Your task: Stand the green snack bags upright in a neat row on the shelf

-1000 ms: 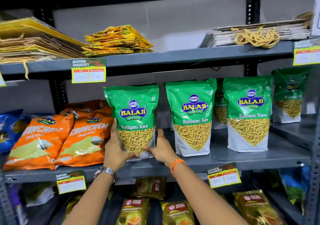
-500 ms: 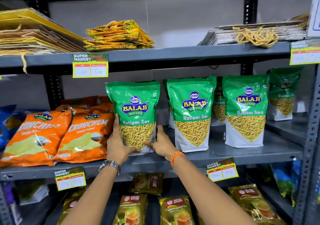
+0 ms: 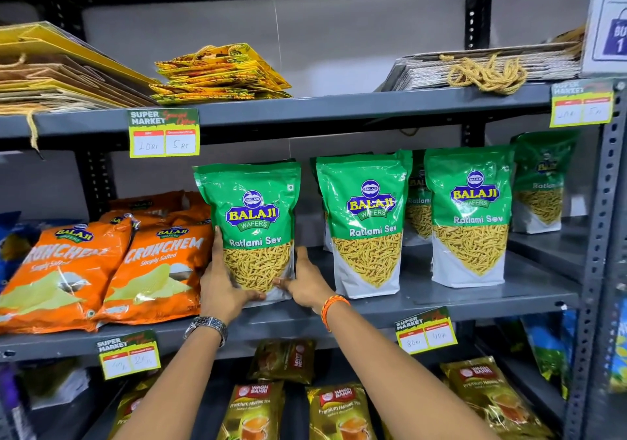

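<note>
Hands first: my left hand [image 3: 222,285] and right hand [image 3: 305,283] are apart, pressed flat against opposite lower sides of one green Ratlami Sev bag [image 3: 252,229], clamping it between them. That bag stands upright at the front of the middle shelf [image 3: 441,299], its base at or just above the shelf surface; I cannot tell which. It sits just beside the orange Crunchem bags [image 3: 101,270] on the left, with a clear gap to the next green bag [image 3: 364,226] on the right.

Step in hand, by my judgement: seating this bag as the left end of the row. The next move calls for squaring its base, then letting go gently so it does not topple, and perhaps closing the gap.

Count of green bags: three in the front line, including the third front bag [image 3: 470,215]; at least two more behind, one rear bag [image 3: 419,202] partly hidden and another at the far right [image 3: 543,182]. Orange bags: two in front, more stacked behind, number unclear.
</note>
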Demonstrator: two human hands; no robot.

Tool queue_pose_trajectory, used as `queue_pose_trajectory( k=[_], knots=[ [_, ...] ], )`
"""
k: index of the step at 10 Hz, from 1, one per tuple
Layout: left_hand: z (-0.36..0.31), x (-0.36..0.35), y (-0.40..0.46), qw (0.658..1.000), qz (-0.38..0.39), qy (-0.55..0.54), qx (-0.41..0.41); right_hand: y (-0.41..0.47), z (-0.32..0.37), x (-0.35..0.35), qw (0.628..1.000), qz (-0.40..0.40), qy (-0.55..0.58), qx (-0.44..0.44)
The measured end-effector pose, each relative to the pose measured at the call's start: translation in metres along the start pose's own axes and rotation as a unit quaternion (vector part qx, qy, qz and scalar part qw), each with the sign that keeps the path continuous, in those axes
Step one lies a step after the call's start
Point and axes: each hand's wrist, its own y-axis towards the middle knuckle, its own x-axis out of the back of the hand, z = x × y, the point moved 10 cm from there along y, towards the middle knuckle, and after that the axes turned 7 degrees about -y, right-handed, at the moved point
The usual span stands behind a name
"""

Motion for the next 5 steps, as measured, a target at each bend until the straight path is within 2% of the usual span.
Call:
queue_pose_trajectory(
  k=[3, 5],
  knots=[
    [-0.005, 0.001, -0.003, 1.0, -0.002, 0.028, 0.003, -0.003, 0.0, 0.002, 1.0, 0.01, -0.001, 0.006],
    [-0.034, 0.009, -0.028, 0.991, -0.093, 0.084, -0.034, -0.009, -0.011, 0.015, 0.999, -0.021, 0.026, 0.012]
  ],
)
